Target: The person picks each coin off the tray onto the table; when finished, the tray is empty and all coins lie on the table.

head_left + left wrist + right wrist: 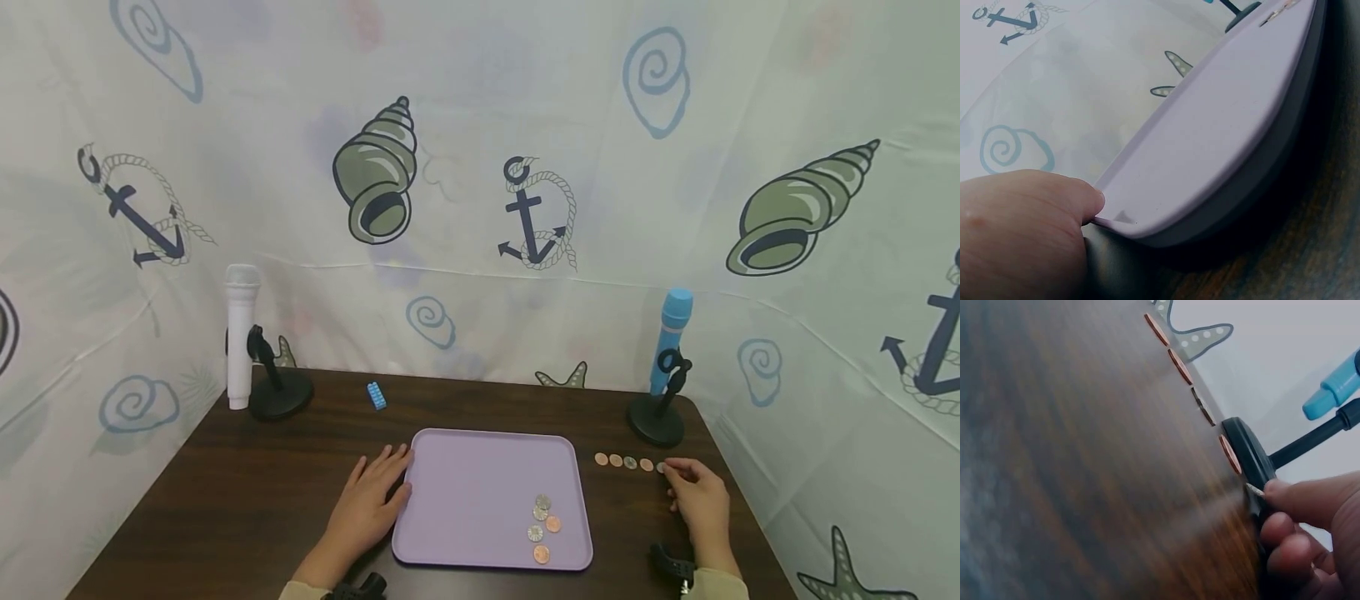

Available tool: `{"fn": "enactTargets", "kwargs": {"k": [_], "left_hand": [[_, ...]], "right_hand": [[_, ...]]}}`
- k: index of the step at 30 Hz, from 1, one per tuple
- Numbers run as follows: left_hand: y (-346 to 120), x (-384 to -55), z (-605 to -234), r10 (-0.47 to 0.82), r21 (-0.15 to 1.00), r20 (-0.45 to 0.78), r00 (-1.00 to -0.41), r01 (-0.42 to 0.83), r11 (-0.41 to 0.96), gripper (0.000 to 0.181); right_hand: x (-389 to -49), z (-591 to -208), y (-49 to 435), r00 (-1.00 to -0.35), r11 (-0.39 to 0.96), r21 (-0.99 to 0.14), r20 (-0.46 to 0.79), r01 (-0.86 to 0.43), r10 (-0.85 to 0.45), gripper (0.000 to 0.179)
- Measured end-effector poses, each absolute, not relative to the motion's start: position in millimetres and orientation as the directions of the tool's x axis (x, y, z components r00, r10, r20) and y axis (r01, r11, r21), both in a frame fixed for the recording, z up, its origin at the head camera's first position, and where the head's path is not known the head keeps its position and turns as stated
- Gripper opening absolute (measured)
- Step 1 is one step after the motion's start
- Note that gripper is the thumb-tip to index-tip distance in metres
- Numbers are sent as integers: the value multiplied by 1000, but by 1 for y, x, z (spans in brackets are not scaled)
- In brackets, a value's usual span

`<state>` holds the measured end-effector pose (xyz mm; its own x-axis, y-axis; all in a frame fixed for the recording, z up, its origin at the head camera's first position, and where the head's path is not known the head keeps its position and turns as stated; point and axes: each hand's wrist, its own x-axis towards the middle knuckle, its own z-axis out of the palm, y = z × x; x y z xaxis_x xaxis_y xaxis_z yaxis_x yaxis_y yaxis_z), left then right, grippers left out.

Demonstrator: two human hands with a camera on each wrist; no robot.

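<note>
My right hand [699, 493] pinches a silver coin [1255, 490] between thumb and finger, low over the table at the right end of a row. In that row lie a copper coin [602, 459], another copper one, a silver coin [630, 462] and a copper coin [647, 465]. My left hand [366, 505] rests by the left side of a lilac tray [472, 500], fingers extended and thumb touching the rim in the left wrist view. Several loose coins lie in the tray's right part, among them a silver coin [535, 533] and a copper coin [542, 554].
A white microphone [240, 333] with a black stand [281, 395] is at the back left. At the back right, a blue microphone [667, 337] leans by another black stand [656, 421]. A small blue block [377, 396] lies behind the tray. A patterned cloth hangs behind the table.
</note>
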<state>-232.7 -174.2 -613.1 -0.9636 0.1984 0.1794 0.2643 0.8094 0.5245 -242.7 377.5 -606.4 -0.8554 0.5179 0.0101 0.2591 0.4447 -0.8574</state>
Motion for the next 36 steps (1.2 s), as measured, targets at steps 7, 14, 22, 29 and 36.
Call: {"fn": "enactTargets", "kwargs": {"k": [7, 14, 22, 29, 36], "left_hand": [[-174, -232, -613, 198, 527, 174, -965, 261, 809, 58], [-173, -232, -612, 200, 534, 189, -961, 271, 801, 57], [-174, -232, -612, 198, 534, 192, -961, 272, 801, 57], [-175, -233, -614, 189, 534, 193, -963, 264, 803, 57], [-176, -233, -617, 189, 534, 187, -964, 262, 804, 57]], "right_hand": [[-241, -604, 379, -878, 661, -701, 106, 267, 467, 21], [-241, -604, 379, -888, 685, -684, 117, 252, 444, 23], [-243, -611, 382, -804, 313, -918, -11, 244, 595, 32], [-242, -606, 375, -818, 304, -928, 0, 214, 576, 35], [-237, -584, 334, -898, 567, -813, 144, 132, 416, 29]]}}
